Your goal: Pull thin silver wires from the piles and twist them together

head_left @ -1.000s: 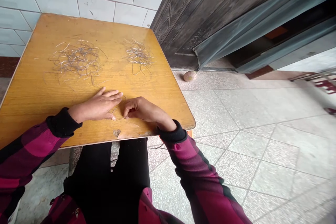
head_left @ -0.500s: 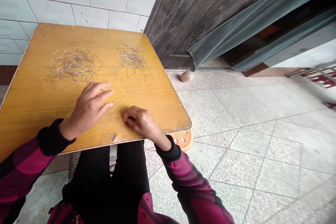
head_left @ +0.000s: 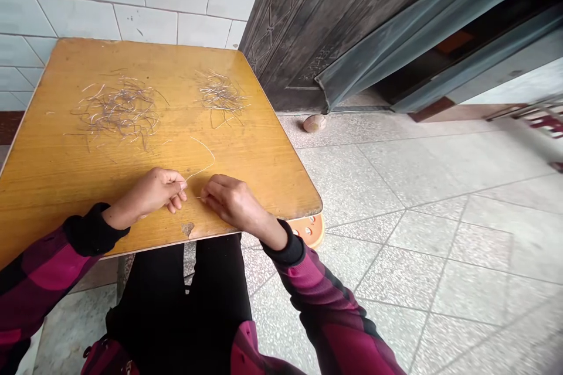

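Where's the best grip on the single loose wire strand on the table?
Probably low on the loose wire strand, by the fingertips of the left hand, coming from above on the near side. It is very thin and arcs away to a free far tip, so the curve would likely flex under a pinch.

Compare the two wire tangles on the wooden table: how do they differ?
The left tangle is wider and more sprawling than the right tangle, which is smaller and more compact. The left tangle also has more loose ends straying outward than the right tangle. Both are thin, silvery strands lying flat on the yellow wooden tabletop.
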`<state>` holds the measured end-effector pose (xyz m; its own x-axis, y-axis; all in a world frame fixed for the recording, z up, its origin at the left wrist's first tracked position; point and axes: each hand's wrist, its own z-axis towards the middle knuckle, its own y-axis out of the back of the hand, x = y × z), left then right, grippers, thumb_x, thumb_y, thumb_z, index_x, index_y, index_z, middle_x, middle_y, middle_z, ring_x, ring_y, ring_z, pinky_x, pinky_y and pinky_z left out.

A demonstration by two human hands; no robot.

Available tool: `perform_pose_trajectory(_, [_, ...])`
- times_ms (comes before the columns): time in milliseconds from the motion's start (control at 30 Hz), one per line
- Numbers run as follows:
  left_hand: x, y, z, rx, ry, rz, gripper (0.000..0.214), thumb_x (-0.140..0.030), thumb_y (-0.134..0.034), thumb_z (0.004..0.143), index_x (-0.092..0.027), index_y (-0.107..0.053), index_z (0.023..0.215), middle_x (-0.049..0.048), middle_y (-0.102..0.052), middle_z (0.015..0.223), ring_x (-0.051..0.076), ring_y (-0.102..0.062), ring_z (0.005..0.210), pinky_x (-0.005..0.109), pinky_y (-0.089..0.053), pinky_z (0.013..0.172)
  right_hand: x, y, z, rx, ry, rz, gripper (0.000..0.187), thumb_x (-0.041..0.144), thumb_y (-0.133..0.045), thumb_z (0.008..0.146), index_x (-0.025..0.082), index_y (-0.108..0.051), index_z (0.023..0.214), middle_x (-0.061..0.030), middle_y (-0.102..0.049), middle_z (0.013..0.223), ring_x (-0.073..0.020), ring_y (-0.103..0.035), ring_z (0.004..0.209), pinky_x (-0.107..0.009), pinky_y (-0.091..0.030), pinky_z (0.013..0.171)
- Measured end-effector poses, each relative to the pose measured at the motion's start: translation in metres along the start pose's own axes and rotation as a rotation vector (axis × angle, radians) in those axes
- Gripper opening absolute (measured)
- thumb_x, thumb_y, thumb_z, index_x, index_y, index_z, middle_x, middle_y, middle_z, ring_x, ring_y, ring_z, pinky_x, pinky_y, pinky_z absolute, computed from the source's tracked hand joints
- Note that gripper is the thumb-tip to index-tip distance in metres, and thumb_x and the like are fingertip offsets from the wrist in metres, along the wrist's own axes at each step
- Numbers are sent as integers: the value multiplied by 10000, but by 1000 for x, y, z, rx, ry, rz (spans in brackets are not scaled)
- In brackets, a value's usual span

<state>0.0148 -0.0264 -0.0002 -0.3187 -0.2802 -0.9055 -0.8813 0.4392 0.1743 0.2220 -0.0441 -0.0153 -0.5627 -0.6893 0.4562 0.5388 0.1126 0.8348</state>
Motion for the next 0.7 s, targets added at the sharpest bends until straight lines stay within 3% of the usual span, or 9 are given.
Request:
perform_pose_trajectory(200, [3, -6, 0, -34, -99, -114, 241, -134, -542, 883, -119, -599, 649, 1, -627, 567, 77, -582, 452, 179, -494, 455, -4, -2, 9, 31, 5, 252, 181, 186, -531, 956, 155, -708, 935, -54, -731, 888, -135, -659, 791, -247, -485, 729])
perform_pose_trajectory(500, [10, -2, 0, -55, -144, -53, 177, -163, -535, 888, -120, -595, 727, -1, -638, 581, 108, -636, 493, 209, -541, 490, -2, -6, 6, 5, -128, 241, 207, 207, -537, 949, 150, -735, 937, -42, -737, 802, -106, -640, 655, -219, -445, 645])
perform_pose_trajectory(567, [15, -1, 2, -96, -266, -1, 86, -198, -576, 878, -122, -616, 878, 16, -684, 687, 134, -677, 573, 242, -572, 533, -2, -5, 6, -8, -153, 216, 206, 203, -536, 944, 152, -736, 927, -39, -735, 795, -104, -634, 643, -217, -435, 634])
perform_pose_trajectory(633, [20, 0, 4, -150, -461, 143, 151, -212, -618, 864, -135, -626, 994, 50, -721, 840, 158, -705, 696, 278, -595, 616, -2, -4, 5, -13, -176, 189, 207, 205, -536, 939, 158, -736, 912, -36, -737, 799, -107, -639, 654, -217, -428, 630])
perform_pose_trajectory(700, [24, 2, 5, -193, -683, 379, 121, -199, -628, 869, -148, -662, 973, 69, -729, 923, 176, -704, 800, 308, -592, 710, -2, -3, 4, -17, -185, 167, 209, 207, -534, 934, 166, -737, 903, -33, -743, 809, -114, -652, 675, -219, -427, 633])
